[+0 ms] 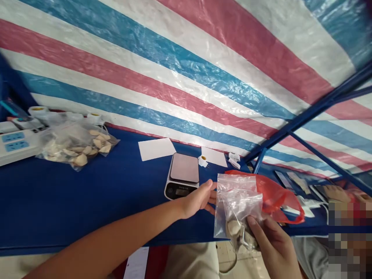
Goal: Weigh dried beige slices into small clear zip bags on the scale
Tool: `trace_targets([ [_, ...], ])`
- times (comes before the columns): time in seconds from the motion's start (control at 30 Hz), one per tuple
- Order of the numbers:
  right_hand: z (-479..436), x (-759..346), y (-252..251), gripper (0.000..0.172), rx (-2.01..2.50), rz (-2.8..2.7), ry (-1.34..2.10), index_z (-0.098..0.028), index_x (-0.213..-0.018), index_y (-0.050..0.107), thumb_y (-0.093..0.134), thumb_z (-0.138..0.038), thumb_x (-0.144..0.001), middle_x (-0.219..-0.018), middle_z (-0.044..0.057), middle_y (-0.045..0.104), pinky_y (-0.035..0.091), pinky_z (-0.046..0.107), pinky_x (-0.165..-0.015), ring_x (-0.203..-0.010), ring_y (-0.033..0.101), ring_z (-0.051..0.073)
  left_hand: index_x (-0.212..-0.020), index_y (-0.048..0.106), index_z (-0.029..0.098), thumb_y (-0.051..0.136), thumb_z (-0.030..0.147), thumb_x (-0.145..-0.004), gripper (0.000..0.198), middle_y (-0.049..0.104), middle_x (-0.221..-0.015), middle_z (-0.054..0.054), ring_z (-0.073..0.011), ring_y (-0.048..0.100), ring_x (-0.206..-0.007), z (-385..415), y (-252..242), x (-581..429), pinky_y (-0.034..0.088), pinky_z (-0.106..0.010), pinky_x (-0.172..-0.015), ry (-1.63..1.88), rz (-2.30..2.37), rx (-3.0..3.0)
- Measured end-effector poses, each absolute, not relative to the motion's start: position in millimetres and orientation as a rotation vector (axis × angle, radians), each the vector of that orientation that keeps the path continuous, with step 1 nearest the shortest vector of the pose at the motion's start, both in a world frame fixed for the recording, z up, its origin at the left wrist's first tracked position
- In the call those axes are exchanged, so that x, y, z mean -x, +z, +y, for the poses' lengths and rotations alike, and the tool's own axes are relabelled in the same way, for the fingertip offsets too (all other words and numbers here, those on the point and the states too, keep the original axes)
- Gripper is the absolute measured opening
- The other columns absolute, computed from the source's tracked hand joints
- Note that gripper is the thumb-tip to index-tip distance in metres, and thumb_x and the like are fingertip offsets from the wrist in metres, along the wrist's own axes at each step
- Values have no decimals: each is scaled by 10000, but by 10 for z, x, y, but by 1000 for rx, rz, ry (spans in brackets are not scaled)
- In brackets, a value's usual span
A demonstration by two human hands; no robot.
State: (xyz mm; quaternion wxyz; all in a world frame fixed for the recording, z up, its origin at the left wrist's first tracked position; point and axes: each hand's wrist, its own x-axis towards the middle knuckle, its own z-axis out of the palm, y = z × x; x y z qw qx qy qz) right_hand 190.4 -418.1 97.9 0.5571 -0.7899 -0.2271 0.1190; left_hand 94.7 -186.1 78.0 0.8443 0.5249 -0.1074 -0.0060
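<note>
In my right hand [274, 240] is a small clear zip bag [242, 213] with several pale, dried-looking slices in its lower part; my thumb presses on its front. Behind it is a flat clear zip bag [220, 217], partly covered by the small one. My left hand [199, 198] reaches to the left edge of the bags, fingers stretched out and apart, the tips partly behind the plastic. Whether they touch it I cannot tell. Just beyond my left hand sits a digital kitchen scale [184, 168], its display partly hidden by that hand. A red plastic bag [273, 193] lies behind my right hand.
On the blue table [87, 209], a large bag of pale slices [84, 149] lies at left beside a power strip [17, 143]. Two white paper sheets [157, 149] and a small white plug-in item [203, 161] lie near the scale. Another person [348, 193] is at far right.
</note>
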Motion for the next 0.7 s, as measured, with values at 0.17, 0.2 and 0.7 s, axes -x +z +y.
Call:
trace_targets([
  [0.17, -4511, -2099, 805, 526, 1927, -436, 227, -192, -1081, 808, 881, -569, -722, -1060, 110, 810, 633, 298, -818, -950, 770, 283, -1507, 496, 231, 916, 563, -627, 1030, 632, -1420, -161, -344, 635, -1263, -2069, 1142, -1207, 543, -459, -1003, 90, -117, -1519],
  [0.2, -4504, -2101, 809, 538, 1941, -422, 222, -186, -1077, 808, 878, -579, -717, -1043, 111, 811, 636, 305, -806, -940, 770, 288, -1451, 554, 213, 926, 486, -619, 952, 675, -1352, -149, -331, 660, -1213, -2124, 1194, -1260, 544, -441, -990, 153, -76, -1608],
  [0.7, -4020, -1117, 547, 360, 1912, -652, 146, -494, -1283, 649, 708, -554, -933, -1265, 85, 702, 621, 432, -741, -1199, 652, 321, -1135, 742, 92, 685, 370, -869, 389, 766, -971, -91, -202, 672, -865, -2102, 560, -1328, 530, -290, -772, 391, 87, -1540],
])
